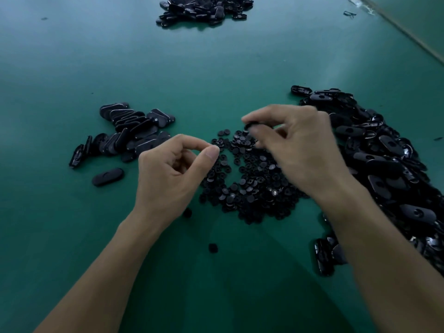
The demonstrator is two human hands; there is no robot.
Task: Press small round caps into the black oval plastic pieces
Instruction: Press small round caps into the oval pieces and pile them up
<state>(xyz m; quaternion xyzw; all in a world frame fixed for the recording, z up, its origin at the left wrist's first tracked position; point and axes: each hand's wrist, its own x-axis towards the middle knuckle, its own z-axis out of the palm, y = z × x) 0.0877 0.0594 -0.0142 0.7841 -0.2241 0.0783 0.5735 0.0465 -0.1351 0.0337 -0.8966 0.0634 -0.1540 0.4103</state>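
right hand (295,150) pinches cap (249,126) over cap pile (249,188)

Glossy plastic oval pieces (389,145); matt smooth table (96,56).

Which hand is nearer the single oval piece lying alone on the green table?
Left. The left hand hovers just right of the oval piece; the right hand is farther right, above the caps.

Bare table (216,68) far ahead and near me lets me pass; caps (247,179) block the middle, oval pieces (384,164) the right, a stack (129,131) the left.
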